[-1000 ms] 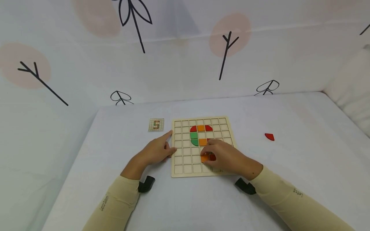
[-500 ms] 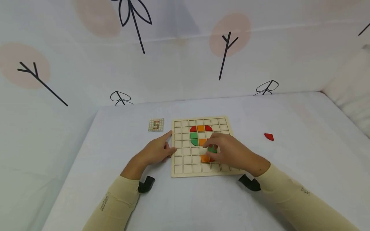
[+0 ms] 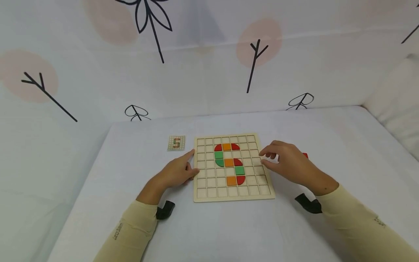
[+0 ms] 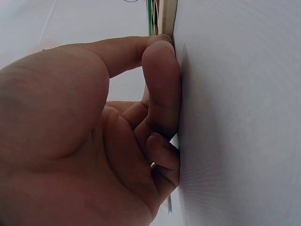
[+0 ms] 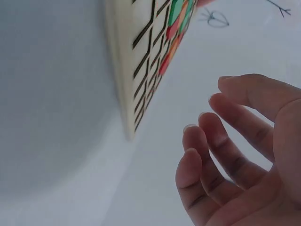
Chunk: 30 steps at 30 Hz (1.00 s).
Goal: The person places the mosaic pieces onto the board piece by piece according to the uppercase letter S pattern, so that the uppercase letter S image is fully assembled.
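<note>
A square wooden grid board (image 3: 206, 193) lies on the white cloth, with red, orange and green tiles set in its cells in an S-like shape. My left hand (image 3: 175, 171) rests at the board's left edge, index finger and thumb touching it and the other fingers bent against the cloth. My right hand (image 3: 289, 162) hovers just right of the board, its fingers loosely bent and nothing between them. In the right wrist view, the fingertips (image 5: 190, 162) stand apart from the board's edge (image 5: 123, 84). Behind that hand a red quarter-round tile (image 3: 306, 155) is mostly hidden.
A small pattern card (image 3: 176, 143) printed with an S on a grid lies left of the board's far corner. White fabric (image 3: 203, 80) with printed plants rises behind the table. Both wrists carry black mounts (image 3: 166, 210).
My right hand has drawn back from the tiles and moved right, off the board, uncovering a green square and a red quarter-round tile. My left hand stays put.
</note>
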Motion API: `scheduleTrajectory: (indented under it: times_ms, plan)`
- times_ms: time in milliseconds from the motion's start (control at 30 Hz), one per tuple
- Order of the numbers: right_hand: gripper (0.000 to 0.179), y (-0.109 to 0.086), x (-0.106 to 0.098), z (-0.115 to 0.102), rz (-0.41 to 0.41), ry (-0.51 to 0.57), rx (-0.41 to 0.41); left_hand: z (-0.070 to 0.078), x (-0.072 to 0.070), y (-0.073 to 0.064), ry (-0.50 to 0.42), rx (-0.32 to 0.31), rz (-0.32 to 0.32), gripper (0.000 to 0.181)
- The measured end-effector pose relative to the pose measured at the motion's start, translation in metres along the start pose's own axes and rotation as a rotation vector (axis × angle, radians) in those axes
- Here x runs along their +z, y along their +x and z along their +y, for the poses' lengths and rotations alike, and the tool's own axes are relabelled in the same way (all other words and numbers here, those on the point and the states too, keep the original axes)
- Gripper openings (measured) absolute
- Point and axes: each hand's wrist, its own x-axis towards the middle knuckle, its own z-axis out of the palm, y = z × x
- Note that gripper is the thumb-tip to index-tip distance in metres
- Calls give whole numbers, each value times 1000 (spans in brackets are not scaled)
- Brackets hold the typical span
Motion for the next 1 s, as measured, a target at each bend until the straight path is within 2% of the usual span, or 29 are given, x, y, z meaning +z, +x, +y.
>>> scheduleTrajectory:
  times_ms: [200, 300, 500, 633, 767, 900, 1000]
  plan:
    - [17, -8, -12, 27, 115, -34, 7, -4, 3, 1, 3, -5, 4, 82]
    - [17, -10, -19, 39, 158, -49, 35, -6, 4, 1, 11, 2, 6, 81]
    - [19, -11, -32, 61, 165, -64, 146, -8, 5, 1, 11, 17, 8, 81]
    - [23, -10, -35, 74, 94, -56, 231, -7, 4, 1, 8, 18, 12, 81]
    - [28, -11, -38, 88, -20, -49, 302, -6, 3, 1, 9, 18, 17, 81]
    - [34, -13, -41, 100, -137, -56, 337, -4, 2, 1, 9, 23, 15, 81]
    - [37, -15, -41, 108, -184, -68, 340, -2, 2, 1, 15, 23, 9, 81]
